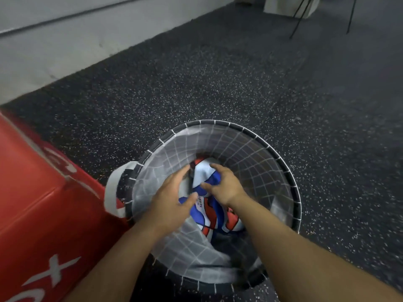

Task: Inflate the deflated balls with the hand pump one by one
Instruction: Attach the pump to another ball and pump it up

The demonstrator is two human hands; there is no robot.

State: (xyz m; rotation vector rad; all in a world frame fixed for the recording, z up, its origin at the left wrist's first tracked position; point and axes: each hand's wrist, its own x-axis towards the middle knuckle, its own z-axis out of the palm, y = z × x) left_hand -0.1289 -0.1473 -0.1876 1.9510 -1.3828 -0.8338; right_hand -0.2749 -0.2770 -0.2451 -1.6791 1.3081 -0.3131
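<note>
Picking a flat ball out of the hamper, pump not in view.

I see both hands down inside the hamper (292, 171), which stands on the floor (218, 83) beside a red pad (32, 192). Left hand (172, 199) hangs over the pile, fingers loosely spread, gripping nothing I can make out. Right hand (224, 186) curls onto the top ball (207, 171), apparently pinching its slack skin; blur makes that grip uncertain. My call: take one ball only, grab a firm fold near the top, lift straight up so it clears the mesh wall, and steady the rim with the left if the hamper tips. Then find the valve before fetching a pump. Count: one hamper, one pad, two hands. Balls: at least two crumpled red-white-blue ones, exact number unclear since they overlap.
</note>
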